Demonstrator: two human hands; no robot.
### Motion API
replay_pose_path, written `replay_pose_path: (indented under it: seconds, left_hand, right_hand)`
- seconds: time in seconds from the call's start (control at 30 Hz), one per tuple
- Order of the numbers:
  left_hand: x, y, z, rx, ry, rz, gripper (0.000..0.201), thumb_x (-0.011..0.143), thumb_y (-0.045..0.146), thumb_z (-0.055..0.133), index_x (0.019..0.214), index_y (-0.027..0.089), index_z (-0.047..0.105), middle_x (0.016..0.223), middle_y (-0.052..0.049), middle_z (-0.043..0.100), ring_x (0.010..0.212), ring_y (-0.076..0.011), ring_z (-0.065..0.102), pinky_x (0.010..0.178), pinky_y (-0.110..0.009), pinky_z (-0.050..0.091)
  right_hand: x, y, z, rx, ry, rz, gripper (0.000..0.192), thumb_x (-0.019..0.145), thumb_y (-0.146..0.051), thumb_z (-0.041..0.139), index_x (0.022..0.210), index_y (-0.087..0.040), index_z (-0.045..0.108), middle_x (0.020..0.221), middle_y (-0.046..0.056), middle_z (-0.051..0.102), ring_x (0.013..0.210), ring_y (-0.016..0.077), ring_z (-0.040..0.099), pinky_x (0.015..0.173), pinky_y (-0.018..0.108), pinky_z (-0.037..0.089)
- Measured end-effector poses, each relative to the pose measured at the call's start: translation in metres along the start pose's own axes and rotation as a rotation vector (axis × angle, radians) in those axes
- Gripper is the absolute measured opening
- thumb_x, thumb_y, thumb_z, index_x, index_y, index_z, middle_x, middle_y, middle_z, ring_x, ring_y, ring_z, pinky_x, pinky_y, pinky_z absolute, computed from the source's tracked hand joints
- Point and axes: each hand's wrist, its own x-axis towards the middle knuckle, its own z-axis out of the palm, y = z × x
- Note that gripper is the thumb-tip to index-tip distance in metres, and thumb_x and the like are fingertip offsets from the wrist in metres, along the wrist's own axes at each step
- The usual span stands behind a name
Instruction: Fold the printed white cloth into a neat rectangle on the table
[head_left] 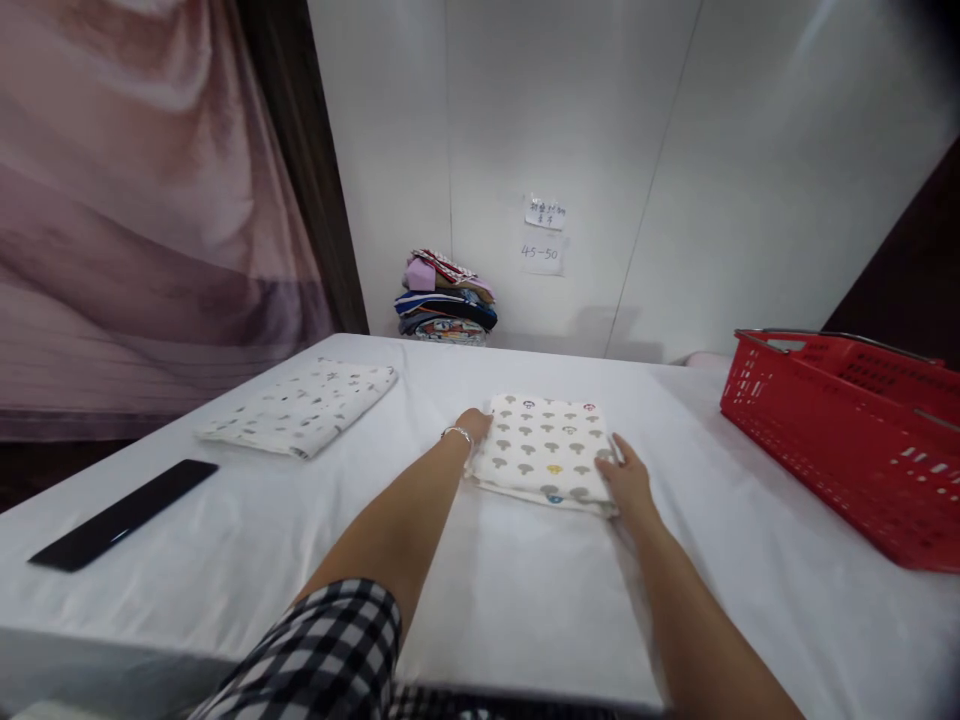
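Folded white cloth (547,445), mushroom print, mostly grey with a few coloured ones: lies flat around the middle of the white-covered table (540,600), well in from the left edge. Lower layer shows along its near side.

Left hand (474,425) touches the cloth's left side; fingertips hidden, cannot tell whether it grips. Bracelet (457,434) at the wrist, checked sleeve (330,640) on that arm. Right hand (630,482) at the right side, thumb on the cloth, forefinger parted from it; other fingers hidden, cannot tell if they pinch.

Second folded cloth (311,405), dark-spotted, near the table's far left corner. Black flat object (124,515) nearer the near left corner. Red basket (847,440) on the table's right side.

Beyond the far edge: stack of folded fabrics (448,305) by the pale wall (517,110). Paper sign (542,254) there reads "45-50". Pink curtain (150,200) past the left edge.
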Motion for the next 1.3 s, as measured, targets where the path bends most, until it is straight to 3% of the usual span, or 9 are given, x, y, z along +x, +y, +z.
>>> replay_pose_path:
  seconds: [0.13, 0.23, 0.37, 0.5, 0.63, 0.87, 0.97, 1.13, 1.3]
  left_hand:
    - [-0.011, -0.005, 0.013, -0.157, -0.084, -0.073, 0.027, 0.087, 0.035, 0.050, 0.089, 0.011, 0.062, 0.090, -0.010, 0.066, 0.080, -0.0196, 0.064, 0.065, -0.027, 0.049]
    - [-0.021, -0.008, 0.018, -0.264, -0.066, -0.086, 0.024, 0.085, 0.033, 0.050, 0.080, 0.012, 0.061, 0.085, -0.011, 0.067, 0.074, -0.0193, 0.065, 0.058, -0.025, 0.047]
    - [-0.036, -0.015, 0.019, -0.411, -0.037, -0.070, 0.021, 0.082, 0.035, 0.053, 0.079, 0.015, 0.058, 0.077, -0.007, 0.066, 0.069, -0.0155, 0.063, 0.056, -0.022, 0.046]
    - [-0.055, -0.027, 0.021, -0.539, -0.011, -0.032, 0.024, 0.084, 0.037, 0.050, 0.076, 0.016, 0.054, 0.070, -0.005, 0.063, 0.064, -0.0124, 0.059, 0.056, -0.021, 0.045]
    - [-0.078, -0.038, 0.022, -0.623, -0.023, 0.040, 0.025, 0.081, 0.037, 0.052, 0.065, 0.017, 0.048, 0.062, 0.000, 0.057, 0.056, -0.0100, 0.052, 0.055, -0.021, 0.044]
    - [-0.114, -0.045, 0.017, -0.639, -0.054, 0.120, 0.031, 0.074, 0.040, 0.054, 0.055, 0.018, 0.046, 0.051, 0.004, 0.046, 0.049, -0.0087, 0.040, 0.048, -0.021, 0.033]
    - [-0.118, -0.046, 0.015, -0.595, -0.055, 0.168, 0.036, 0.076, 0.045, 0.050, 0.054, 0.018, 0.042, 0.050, 0.005, 0.040, 0.049, -0.0086, 0.035, 0.047, -0.022, 0.028]
    - [-0.115, -0.049, 0.012, -0.544, -0.107, 0.256, 0.028, 0.073, 0.036, 0.049, 0.052, 0.018, 0.039, 0.051, 0.005, 0.036, 0.050, -0.0089, 0.032, 0.047, -0.023, 0.025]
    - [-0.118, -0.049, 0.008, -0.560, -0.181, 0.245, 0.022, 0.068, 0.030, 0.047, 0.052, 0.018, 0.038, 0.051, 0.005, 0.033, 0.049, -0.0089, 0.029, 0.046, -0.023, 0.022]
  right_hand:
    - [0.017, 0.007, -0.022, -0.147, 0.109, -0.023, 0.056, 0.068, -0.036, 0.056, 0.118, -0.010, 0.059, 0.095, 0.011, 0.068, 0.082, 0.0226, 0.063, 0.075, 0.035, 0.051]
    - [0.011, 0.003, -0.024, -0.298, 0.126, -0.233, 0.047, 0.075, -0.040, 0.047, 0.108, -0.013, 0.064, 0.109, 0.012, 0.064, 0.100, 0.0242, 0.058, 0.090, 0.039, 0.044]
    - [-0.011, -0.015, -0.009, -0.391, 0.033, -0.520, 0.037, 0.081, -0.036, 0.041, 0.100, -0.017, 0.066, 0.105, 0.009, 0.066, 0.103, 0.0221, 0.057, 0.094, 0.039, 0.041]
    - [-0.030, -0.034, 0.009, -0.372, -0.138, -0.678, 0.032, 0.083, -0.034, 0.043, 0.095, -0.019, 0.068, 0.098, 0.008, 0.068, 0.096, 0.0221, 0.059, 0.091, 0.040, 0.043]
    - [-0.044, -0.045, 0.018, -0.380, -0.298, -0.667, 0.031, 0.086, -0.034, 0.042, 0.096, -0.021, 0.067, 0.097, 0.006, 0.068, 0.095, 0.0221, 0.059, 0.088, 0.039, 0.044]
    - [-0.059, -0.058, 0.034, -0.363, -0.377, -0.675, 0.028, 0.087, -0.034, 0.044, 0.097, -0.020, 0.067, 0.102, 0.005, 0.066, 0.098, 0.0196, 0.056, 0.090, 0.034, 0.043]
    - [-0.064, -0.073, 0.052, -0.371, -0.470, -0.661, 0.028, 0.087, -0.033, 0.043, 0.095, -0.022, 0.067, 0.102, 0.004, 0.066, 0.098, 0.0190, 0.056, 0.088, 0.033, 0.042]
    - [-0.057, -0.098, 0.081, -0.591, -0.564, -0.587, 0.028, 0.087, -0.031, 0.040, 0.082, -0.022, 0.066, 0.081, 0.003, 0.063, 0.082, 0.0175, 0.055, 0.074, 0.028, 0.040]
    - [-0.042, -0.102, 0.093, -0.680, -0.675, -0.536, 0.031, 0.085, -0.025, 0.040, 0.106, -0.024, 0.064, 0.087, 0.003, 0.064, 0.081, 0.0169, 0.057, 0.073, 0.026, 0.040]
